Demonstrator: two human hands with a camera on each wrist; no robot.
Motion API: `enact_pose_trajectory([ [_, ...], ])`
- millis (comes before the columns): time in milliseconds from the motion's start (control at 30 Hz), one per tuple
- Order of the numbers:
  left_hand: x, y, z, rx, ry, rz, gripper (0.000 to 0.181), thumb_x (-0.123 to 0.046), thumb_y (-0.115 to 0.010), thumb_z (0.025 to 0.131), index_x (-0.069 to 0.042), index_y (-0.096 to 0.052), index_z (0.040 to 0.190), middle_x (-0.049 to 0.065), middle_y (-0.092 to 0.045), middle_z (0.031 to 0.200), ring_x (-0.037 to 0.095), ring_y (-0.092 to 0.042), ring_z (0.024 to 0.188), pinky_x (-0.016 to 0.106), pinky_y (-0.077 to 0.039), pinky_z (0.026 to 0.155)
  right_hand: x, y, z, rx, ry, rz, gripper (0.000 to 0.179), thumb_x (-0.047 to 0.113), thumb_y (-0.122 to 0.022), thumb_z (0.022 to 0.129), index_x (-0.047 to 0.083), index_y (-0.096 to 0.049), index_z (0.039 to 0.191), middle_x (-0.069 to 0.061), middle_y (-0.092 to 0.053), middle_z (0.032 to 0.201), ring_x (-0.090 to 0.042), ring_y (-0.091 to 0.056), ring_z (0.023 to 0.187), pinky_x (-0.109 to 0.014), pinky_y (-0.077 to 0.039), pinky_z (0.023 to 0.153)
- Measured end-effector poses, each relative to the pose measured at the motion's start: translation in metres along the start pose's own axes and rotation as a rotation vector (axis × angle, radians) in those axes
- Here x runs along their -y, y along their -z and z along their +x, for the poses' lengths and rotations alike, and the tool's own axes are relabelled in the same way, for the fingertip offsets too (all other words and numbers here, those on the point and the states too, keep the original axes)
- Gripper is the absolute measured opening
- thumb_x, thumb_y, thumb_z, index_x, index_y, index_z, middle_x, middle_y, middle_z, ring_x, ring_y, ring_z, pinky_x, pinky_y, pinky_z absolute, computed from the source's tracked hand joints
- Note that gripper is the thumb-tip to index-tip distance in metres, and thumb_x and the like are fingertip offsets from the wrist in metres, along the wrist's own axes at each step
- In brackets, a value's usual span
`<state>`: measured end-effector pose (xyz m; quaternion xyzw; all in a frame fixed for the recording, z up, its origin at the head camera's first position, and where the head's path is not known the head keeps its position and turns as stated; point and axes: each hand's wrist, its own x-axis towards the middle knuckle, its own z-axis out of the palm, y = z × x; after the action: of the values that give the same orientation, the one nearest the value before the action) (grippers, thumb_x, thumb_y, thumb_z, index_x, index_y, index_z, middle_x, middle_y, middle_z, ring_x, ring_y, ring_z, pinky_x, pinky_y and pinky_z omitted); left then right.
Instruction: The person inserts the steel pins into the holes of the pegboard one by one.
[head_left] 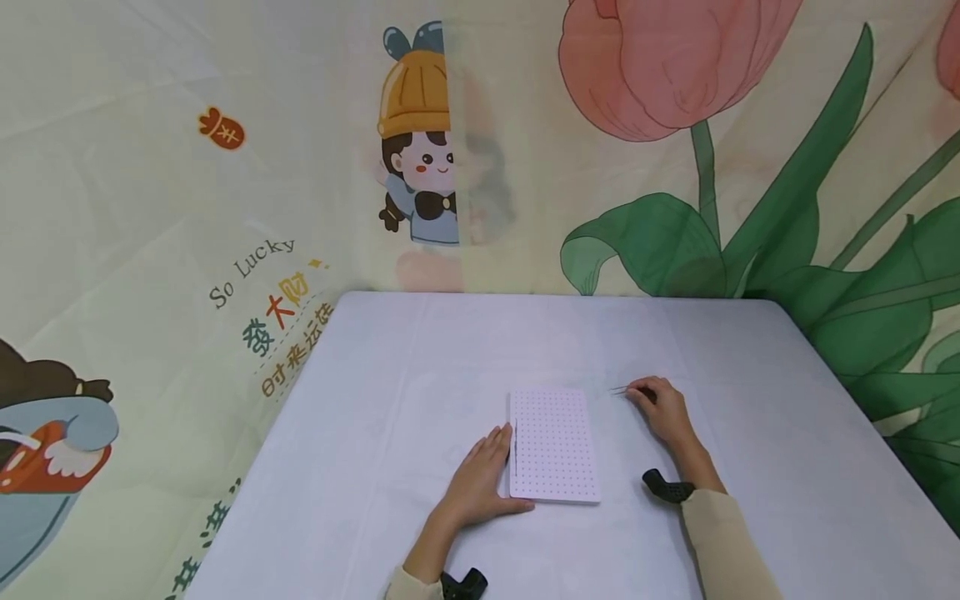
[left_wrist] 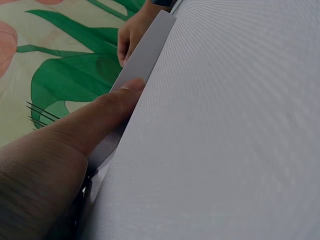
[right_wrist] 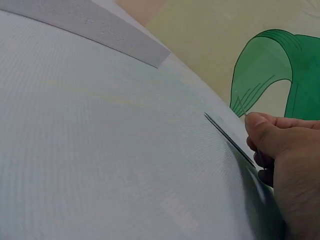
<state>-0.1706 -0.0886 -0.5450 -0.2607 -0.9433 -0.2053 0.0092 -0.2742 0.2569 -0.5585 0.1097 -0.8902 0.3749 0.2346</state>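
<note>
A white board (head_left: 555,446) with rows of small holes lies on the white table. My left hand (head_left: 480,479) rests beside it, fingers along its left side and thumb at its near edge. In the left wrist view the thumb (left_wrist: 107,110) presses the board's side (left_wrist: 145,55). Several thin dark pins (left_wrist: 42,111) jut out past that hand; their lower ends are hidden. Right of the board, my right hand (head_left: 663,408) pinches thin metal pins. The right wrist view shows one fine pin (right_wrist: 242,106) at the thumb tip and dark pins (right_wrist: 227,137) lower down.
The white tablecloth (head_left: 420,358) covers the table around the board. Printed fabric (head_left: 510,167) hangs behind the table's far edge. Black wrist devices (head_left: 667,487) sit on both forearms.
</note>
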Motion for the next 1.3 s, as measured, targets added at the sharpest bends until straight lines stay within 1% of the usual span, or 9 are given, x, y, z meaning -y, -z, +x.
enact_pose_trajectory([
  [133,-0.001,-0.001,0.000,0.007,0.004,-0.006,0.117,-0.075,-0.057,0.067,-0.003,-0.012,0.148,0.008,-0.017,0.152,0.021,-0.012,0.139,0.037,-0.014,0.112,0.007,-0.002,-0.002,-0.057,-0.032,0.072,0.011,0.011,-0.063,0.088,0.001,-0.064,0.091,-0.011,-0.063,0.088,-0.020,-0.056,0.083,-0.025,-0.045,0.070],
  [267,-0.002,0.000,0.000,0.013,0.005,-0.009,0.117,-0.075,-0.058,0.067,-0.002,-0.013,0.147,0.008,-0.018,0.152,0.020,-0.013,0.139,0.037,-0.014,0.112,0.020,-0.007,-0.002,-0.091,-0.068,0.190,0.016,0.015,-0.060,0.090,0.000,-0.063,0.093,-0.011,-0.062,0.086,-0.011,-0.054,0.077,-0.013,-0.043,0.066],
  [400,-0.003,0.001,0.000,0.017,0.001,-0.010,0.117,-0.074,-0.059,0.067,-0.002,-0.013,0.147,0.008,-0.017,0.152,0.020,-0.012,0.139,0.036,-0.014,0.113,0.036,-0.012,-0.002,-0.080,-0.097,0.283,0.016,0.014,-0.060,0.090,-0.001,-0.063,0.093,-0.009,-0.061,0.082,-0.007,-0.053,0.071,-0.011,-0.043,0.061],
  [733,-0.002,0.002,0.001,0.008,0.004,-0.001,0.118,-0.075,-0.058,0.066,-0.002,-0.013,0.147,0.008,-0.018,0.152,0.020,-0.012,0.139,0.036,-0.013,0.113,0.069,-0.032,-0.005,0.045,-0.125,0.358,0.015,0.014,-0.059,0.090,0.000,-0.062,0.095,-0.009,-0.060,0.077,-0.015,-0.056,0.066,-0.018,-0.047,0.054],
  [867,-0.002,0.003,0.001,0.007,0.004,-0.005,0.118,-0.075,-0.058,0.067,-0.002,-0.013,0.147,0.009,-0.018,0.151,0.021,-0.013,0.139,0.037,-0.014,0.112,0.082,-0.042,-0.007,0.067,-0.137,0.432,0.016,0.014,-0.058,0.091,-0.001,-0.060,0.096,-0.010,-0.060,0.075,-0.017,-0.058,0.064,-0.020,-0.049,0.054],
  [1033,-0.001,0.004,0.001,0.014,0.009,-0.010,0.117,-0.074,-0.059,0.067,-0.002,-0.012,0.147,0.008,-0.017,0.152,0.020,-0.012,0.139,0.036,-0.014,0.113,0.097,-0.054,-0.008,0.083,-0.152,0.595,0.016,0.009,-0.059,0.090,-0.005,-0.059,0.097,-0.017,-0.060,0.080,-0.021,-0.063,0.068,-0.025,-0.055,0.062],
  [1100,-0.001,0.004,0.001,0.016,0.010,-0.010,0.117,-0.073,-0.059,0.067,-0.002,-0.012,0.147,0.008,-0.017,0.152,0.020,-0.013,0.139,0.037,-0.014,0.112,0.101,-0.057,-0.009,0.101,-0.155,0.636,0.016,0.008,-0.059,0.089,-0.005,-0.058,0.098,-0.018,-0.060,0.083,-0.023,-0.064,0.071,-0.028,-0.056,0.065],
  [1233,-0.002,0.004,0.000,0.018,0.010,-0.013,0.117,-0.072,-0.060,0.067,-0.002,-0.013,0.147,0.008,-0.018,0.152,0.021,-0.013,0.139,0.037,-0.014,0.112,0.121,-0.055,-0.011,0.159,-0.125,0.651,0.015,0.002,-0.057,0.090,-0.009,-0.056,0.100,-0.020,-0.060,0.088,-0.032,-0.064,0.077,-0.034,-0.056,0.068],
  [1300,-0.001,0.004,0.000,0.018,0.008,-0.010,0.116,-0.072,-0.060,0.067,-0.002,-0.013,0.147,0.008,-0.018,0.152,0.021,-0.013,0.139,0.036,-0.014,0.112,0.125,-0.057,-0.011,0.181,-0.107,0.651,0.015,0.000,-0.056,0.090,-0.010,-0.055,0.101,-0.021,-0.060,0.089,-0.036,-0.063,0.079,-0.037,-0.056,0.070],
])
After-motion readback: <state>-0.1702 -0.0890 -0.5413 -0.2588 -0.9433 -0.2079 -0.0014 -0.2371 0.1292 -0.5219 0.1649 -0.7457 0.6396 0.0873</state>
